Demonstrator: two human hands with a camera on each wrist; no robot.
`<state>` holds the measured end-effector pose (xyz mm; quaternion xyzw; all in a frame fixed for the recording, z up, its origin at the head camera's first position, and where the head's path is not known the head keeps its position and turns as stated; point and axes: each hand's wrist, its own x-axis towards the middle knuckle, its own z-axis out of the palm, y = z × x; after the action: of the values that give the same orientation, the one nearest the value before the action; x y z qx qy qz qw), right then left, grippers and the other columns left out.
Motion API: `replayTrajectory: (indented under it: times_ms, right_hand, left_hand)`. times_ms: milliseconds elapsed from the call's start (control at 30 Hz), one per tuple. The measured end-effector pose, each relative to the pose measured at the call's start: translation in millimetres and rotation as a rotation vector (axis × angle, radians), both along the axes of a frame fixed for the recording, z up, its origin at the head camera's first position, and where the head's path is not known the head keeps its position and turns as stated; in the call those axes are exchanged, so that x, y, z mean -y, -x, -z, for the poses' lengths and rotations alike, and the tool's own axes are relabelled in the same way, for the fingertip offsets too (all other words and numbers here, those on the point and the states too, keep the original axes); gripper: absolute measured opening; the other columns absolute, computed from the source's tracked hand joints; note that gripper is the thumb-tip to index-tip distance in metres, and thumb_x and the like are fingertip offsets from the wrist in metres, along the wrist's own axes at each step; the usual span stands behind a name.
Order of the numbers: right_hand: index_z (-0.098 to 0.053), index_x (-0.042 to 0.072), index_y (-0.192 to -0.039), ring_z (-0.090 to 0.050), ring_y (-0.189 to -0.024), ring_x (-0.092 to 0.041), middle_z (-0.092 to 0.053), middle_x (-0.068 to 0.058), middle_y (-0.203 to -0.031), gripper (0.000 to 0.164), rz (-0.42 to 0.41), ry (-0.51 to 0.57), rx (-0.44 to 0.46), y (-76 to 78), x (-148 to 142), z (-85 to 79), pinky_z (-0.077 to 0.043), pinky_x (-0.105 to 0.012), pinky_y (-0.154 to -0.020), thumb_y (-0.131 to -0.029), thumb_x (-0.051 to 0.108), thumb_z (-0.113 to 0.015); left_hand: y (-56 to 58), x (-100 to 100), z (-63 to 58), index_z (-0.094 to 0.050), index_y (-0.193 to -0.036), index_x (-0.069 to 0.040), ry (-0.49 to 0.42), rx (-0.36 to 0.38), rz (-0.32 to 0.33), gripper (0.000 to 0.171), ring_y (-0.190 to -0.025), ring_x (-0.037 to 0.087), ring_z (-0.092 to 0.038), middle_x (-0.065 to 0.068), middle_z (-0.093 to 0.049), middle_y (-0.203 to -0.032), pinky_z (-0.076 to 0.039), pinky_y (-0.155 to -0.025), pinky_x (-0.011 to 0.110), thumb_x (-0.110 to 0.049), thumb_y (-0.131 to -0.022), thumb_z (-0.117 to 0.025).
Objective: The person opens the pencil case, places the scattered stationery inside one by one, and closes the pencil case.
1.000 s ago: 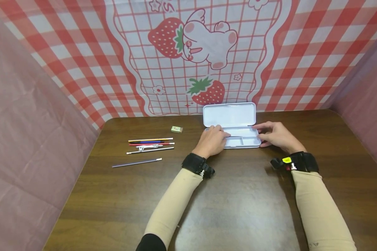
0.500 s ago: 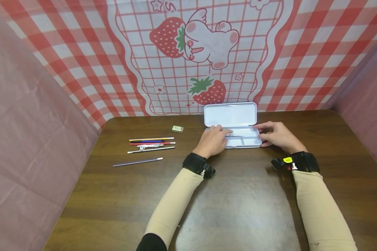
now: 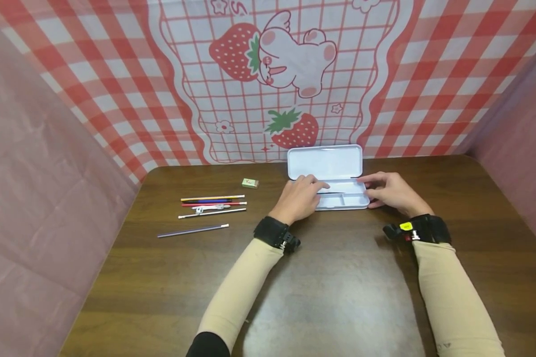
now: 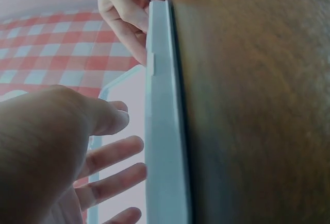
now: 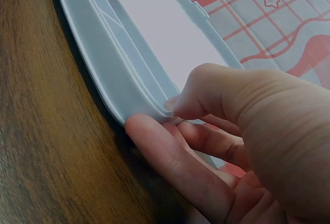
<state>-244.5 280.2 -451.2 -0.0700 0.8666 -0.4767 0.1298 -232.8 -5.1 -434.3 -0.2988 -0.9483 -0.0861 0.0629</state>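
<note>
Left fingers (image 4: 118,181) were spread apart | right fingers (image 5: 172,156) pinched one end of the white case (image 3: 329,201) | it sat open below the left ones, on the counter (image 3: 339,277) | I thought a hard right-side tug could slide it.

Around the open case (image 3: 339,208), we have a wide lane of tabletop (image 3: 339,297) at 6 o'clock, between the left forearm (image 3: 241,292) and right forearm (image 3: 457,297). At 12 o'clock the raised lid (image 3: 325,162) and hanging cloth (image 3: 295,59) block us. The left grip (image 3: 298,198) covers the 9 o'clock end; the right grip (image 3: 390,192) bars 3 o'clock. Between those 2, we could reach the near compartments from above. Farther towards 9 o'clock, a small block (image 3: 250,183) and pencils (image 3: 212,201) obstruct us.
</note>
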Motion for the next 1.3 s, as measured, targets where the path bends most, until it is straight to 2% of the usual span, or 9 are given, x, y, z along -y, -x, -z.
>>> replayTrajectory:
  times_ms: [167, 467, 700, 867, 1133, 1300]
  right_hand:
    - [-0.062, 0.007, -0.134, -0.065, -0.079, -0.028, -0.05, -0.021, -0.124, 0.042, 0.003, 0.01, 0.009, 0.0, -0.2, -0.2, -0.063, -0.029, -0.066, -0.093, 0.008, -0.066]
    - [-0.062, 0.007, -0.134, -0.066, -0.076, -0.028, -0.05, -0.021, -0.124, 0.041, 0.013, 0.013, 0.009, 0.9, -0.9, 1.2, -0.063, -0.029, -0.065, -0.093, 0.009, -0.067]
    - [-0.062, 0.008, -0.134, -0.066, -0.078, -0.028, -0.051, -0.022, -0.124, 0.042, 0.016, 0.015, 0.015, 1.6, -1.0, 1.8, -0.063, -0.03, -0.066, -0.093, 0.01, -0.067]
    - [-0.062, 0.007, -0.134, -0.066, -0.079, -0.029, -0.051, -0.022, -0.124, 0.042, 0.015, 0.008, 0.008, 2.2, -0.7, 1.7, -0.063, -0.031, -0.065, -0.092, 0.008, -0.067]
    - [-0.062, 0.006, -0.134, -0.066, -0.079, -0.029, -0.051, -0.022, -0.123, 0.042, 0.016, 0.004, 0.0, 1.9, 0.4, 0.3, -0.063, -0.03, -0.065, -0.092, 0.008, -0.066]
    - [-0.062, 0.006, -0.135, -0.066, -0.081, -0.028, -0.05, -0.021, -0.124, 0.042, 0.019, 0.008, 0.005, -0.5, 0.1, 0.2, -0.063, -0.029, -0.066, -0.093, 0.01, -0.066]
  left_hand:
    - [-1.0, 1.4, -5.9, -0.065, -0.13, -0.032, -0.018, -0.045, 0.02, 0.034, -0.111, 0.016, -0.058, -0.005, -0.067, -0.124, -0.051, -0.082, 0.034, -0.025, -0.098, -0.057]
    - [-1.8, 10.9, -9.4, -0.068, -0.126, -0.03, -0.051, -0.124, 0.1, 0.032, -0.11, 0.016, -0.059, -0.005, -0.07, -0.12, -0.052, -0.082, 0.035, -0.023, -0.097, -0.057]
    - [-6.4, 19.6, -11.7, -0.067, -0.129, -0.026, -0.04, -0.117, 0.151, 0.031, -0.105, 0.017, -0.062, -0.003, -0.072, -0.117, -0.054, -0.078, 0.032, -0.025, -0.099, -0.055]
    - [-10.1, 26.7, -13.9, -0.066, -0.13, -0.026, -0.019, -0.104, 0.14, 0.032, -0.105, 0.017, -0.062, -0.002, -0.071, -0.119, -0.054, -0.08, 0.033, -0.027, -0.1, -0.056]
    - [-13.4, 40.5, -11.0, -0.066, -0.129, -0.024, -0.015, -0.092, 0.13, 0.031, -0.109, 0.017, -0.061, -0.002, -0.07, -0.121, -0.054, -0.082, 0.034, -0.027, -0.1, -0.056]
    - [-15.8, 49.2, -11.5, -0.067, -0.128, -0.023, -0.008, -0.086, 0.13, 0.03, -0.109, 0.019, -0.061, -0.001, -0.07, -0.122, -0.054, -0.079, 0.035, -0.028, -0.099, -0.058]
